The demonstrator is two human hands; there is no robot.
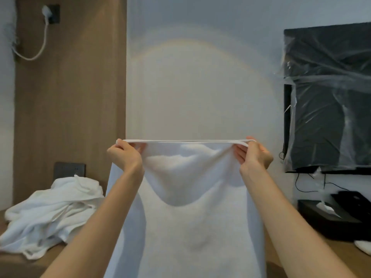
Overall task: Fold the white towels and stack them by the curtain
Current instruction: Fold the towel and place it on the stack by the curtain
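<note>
Towel (186, 207) held up mid-frame, stretched by its top corners.
Soft, limp and likely light, it sags between left hand (125, 155) and right hand (254, 154), each pinching a corner; corners seem the best hold. Unfolded pile (50, 213) lower left.

A wooden desk (345, 257) runs along the wall. On its left end lies a crumpled, unfolded heap of white towels (50, 213). On the right end sits a black tissue box (329, 225) with a tissue poking up, and a small white object (363, 246) just beside it.
</note>
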